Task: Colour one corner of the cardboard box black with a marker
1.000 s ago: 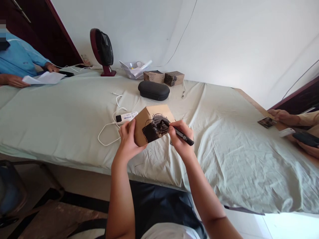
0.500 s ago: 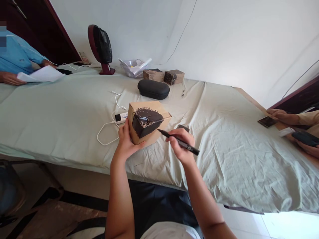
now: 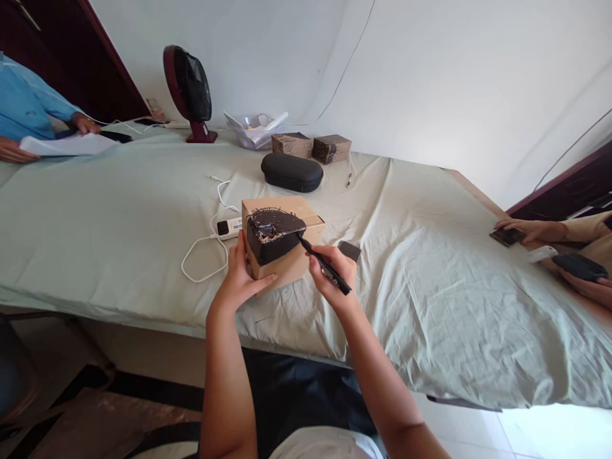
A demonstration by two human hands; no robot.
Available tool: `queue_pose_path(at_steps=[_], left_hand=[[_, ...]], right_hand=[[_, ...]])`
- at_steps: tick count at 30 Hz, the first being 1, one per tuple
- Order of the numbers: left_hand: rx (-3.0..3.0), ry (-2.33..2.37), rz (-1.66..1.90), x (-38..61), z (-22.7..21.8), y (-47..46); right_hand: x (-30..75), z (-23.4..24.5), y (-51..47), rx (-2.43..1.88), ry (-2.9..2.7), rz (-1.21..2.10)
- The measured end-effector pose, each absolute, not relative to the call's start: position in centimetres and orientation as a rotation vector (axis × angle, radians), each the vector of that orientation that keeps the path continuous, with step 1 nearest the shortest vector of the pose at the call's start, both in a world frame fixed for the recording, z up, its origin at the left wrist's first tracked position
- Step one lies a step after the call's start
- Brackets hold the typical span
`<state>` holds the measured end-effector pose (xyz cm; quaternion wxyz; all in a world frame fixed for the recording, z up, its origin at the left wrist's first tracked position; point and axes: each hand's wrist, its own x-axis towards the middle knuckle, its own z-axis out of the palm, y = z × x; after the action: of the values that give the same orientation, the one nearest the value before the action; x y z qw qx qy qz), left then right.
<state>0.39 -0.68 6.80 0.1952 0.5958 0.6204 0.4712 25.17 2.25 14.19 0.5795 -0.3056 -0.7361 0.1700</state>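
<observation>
A brown cardboard box rests on the cloth in front of me, one corner of it covered in black ink across the top and the near side. My left hand grips the box at its left end, thumb along the lower front. In my right hand is a black marker pen, its tip touching the box at the right edge of the inked patch. Just beyond my right fingers lies a dark flat object, partly covered by the hand.
Behind the box are a black zip case, two ink-marked cardboard boxes, a pen, a plastic basket and a fan. A white power strip with cable lies left. People sit at both ends, one holding paper.
The marker has moved left and up, from just off the box's side onto the inked patch's right edge. The box is tilted slightly differently. At the left, the person's paper is lowered.
</observation>
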Motion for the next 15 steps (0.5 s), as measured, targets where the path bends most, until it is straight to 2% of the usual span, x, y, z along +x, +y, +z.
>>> queue_pose_path(at_steps=[9,15], left_hand=[[1.723,1.686,1.286,0.7,7.0,-1.0],[1.711,1.65,1.312,0.6,7.1,-1.0]], right_hand=[[26.0,17.2,3.6,-0.791,-1.548,0.682],[27.3,17.3,3.3,-0.739,-1.483,0.905]])
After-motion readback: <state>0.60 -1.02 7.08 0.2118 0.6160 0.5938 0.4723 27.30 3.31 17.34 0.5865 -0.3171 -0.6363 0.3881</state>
